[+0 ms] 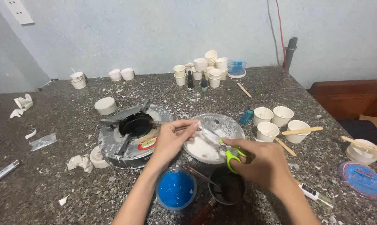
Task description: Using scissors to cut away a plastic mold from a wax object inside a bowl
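scissors over the wax bowl
right hand [263, 164] grips green-handled scissors [226, 148]; left hand [172, 139] pinches a thin wick [199, 126] at the blades, above the white-crusted bowl [232, 124].

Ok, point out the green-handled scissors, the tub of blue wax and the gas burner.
green-handled scissors [232, 157], head view, on the green handle loop.
tub of blue wax [175, 189], head view, on the blue surface.
gas burner [135, 124], head view, on the black centre.

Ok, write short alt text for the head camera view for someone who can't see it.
Over a speckled table, the right hand holds green scissors at something thin held by the left hand above a white-dusted bowl. Nearby: a small stove, a blue-filled cup, paper cups.
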